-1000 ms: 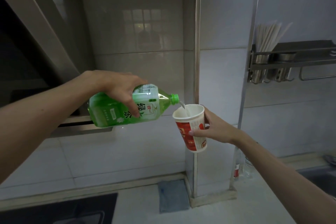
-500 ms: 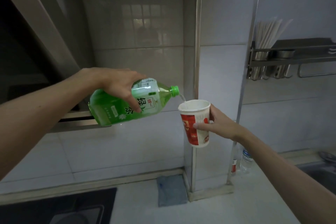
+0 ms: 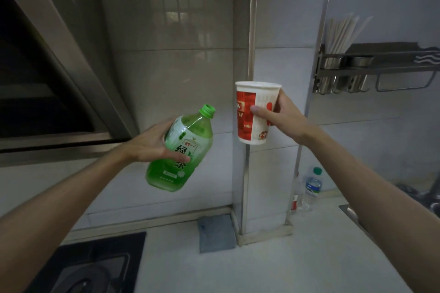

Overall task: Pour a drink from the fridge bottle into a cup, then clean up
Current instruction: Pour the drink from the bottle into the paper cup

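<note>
My left hand (image 3: 152, 144) grips a green tea bottle (image 3: 183, 152) around its labelled middle. The bottle has no cap on and leans with its open neck up and to the right, well above the counter. My right hand (image 3: 281, 118) holds a red and white paper cup (image 3: 252, 112) upright at chest height, to the right of the bottle's neck and a little above it. Bottle and cup do not touch. What is inside the cup is hidden by its rim.
A white countertop (image 3: 273, 266) lies below, with a black stove (image 3: 90, 266) at the lower left and a grey cloth (image 3: 215, 233) by the tiled pillar. A small clear bottle (image 3: 312, 185) stands behind the pillar. A range hood (image 3: 54, 66) hangs left, a metal utensil rack (image 3: 376, 66) right, a sink edge (image 3: 352, 214) far right.
The bottle has swung from a pouring tilt back toward upright and dropped lower, away from the cup. The stream has stopped. The cup has risen and stands straighter.
</note>
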Action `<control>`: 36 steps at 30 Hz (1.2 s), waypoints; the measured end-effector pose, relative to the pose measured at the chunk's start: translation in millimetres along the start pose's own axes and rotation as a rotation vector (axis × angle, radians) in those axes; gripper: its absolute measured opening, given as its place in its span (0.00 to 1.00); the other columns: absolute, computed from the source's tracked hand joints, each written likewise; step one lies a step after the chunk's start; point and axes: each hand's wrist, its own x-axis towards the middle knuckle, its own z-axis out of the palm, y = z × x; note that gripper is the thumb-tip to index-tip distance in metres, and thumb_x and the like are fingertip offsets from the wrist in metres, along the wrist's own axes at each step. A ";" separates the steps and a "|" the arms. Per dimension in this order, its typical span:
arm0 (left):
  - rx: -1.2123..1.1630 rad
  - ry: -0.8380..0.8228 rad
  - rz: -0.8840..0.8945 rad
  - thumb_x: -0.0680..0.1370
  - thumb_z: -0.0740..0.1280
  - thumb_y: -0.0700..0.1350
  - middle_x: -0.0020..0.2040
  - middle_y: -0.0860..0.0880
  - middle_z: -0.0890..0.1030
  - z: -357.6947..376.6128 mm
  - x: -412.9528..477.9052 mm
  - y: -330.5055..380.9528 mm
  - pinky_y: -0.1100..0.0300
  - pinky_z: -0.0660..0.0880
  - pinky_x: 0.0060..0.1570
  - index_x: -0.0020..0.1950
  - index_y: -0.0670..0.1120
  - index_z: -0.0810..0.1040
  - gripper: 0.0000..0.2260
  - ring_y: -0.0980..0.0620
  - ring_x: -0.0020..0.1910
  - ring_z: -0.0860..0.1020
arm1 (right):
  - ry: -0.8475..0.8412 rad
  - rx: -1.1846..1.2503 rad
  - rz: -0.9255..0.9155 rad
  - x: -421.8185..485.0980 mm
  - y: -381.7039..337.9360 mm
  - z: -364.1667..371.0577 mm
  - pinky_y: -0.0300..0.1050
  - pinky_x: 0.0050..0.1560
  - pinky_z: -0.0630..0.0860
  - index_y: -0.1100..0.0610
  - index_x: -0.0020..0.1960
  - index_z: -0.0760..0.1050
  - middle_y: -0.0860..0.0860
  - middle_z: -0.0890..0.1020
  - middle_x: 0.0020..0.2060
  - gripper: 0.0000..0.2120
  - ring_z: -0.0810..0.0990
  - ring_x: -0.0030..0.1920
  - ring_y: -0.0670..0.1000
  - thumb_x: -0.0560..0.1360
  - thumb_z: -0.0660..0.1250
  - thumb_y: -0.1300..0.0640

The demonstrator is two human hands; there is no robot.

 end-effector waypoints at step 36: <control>-0.503 0.128 -0.455 0.49 0.83 0.51 0.49 0.45 0.84 240.8 -133.3 -142.1 0.56 0.82 0.45 0.54 0.46 0.76 0.36 0.49 0.48 0.84 | 0.073 0.024 0.566 -123.0 253.5 64.3 0.45 0.56 0.73 0.52 0.70 0.62 0.49 0.73 0.62 0.38 0.72 0.63 0.52 0.67 0.78 0.64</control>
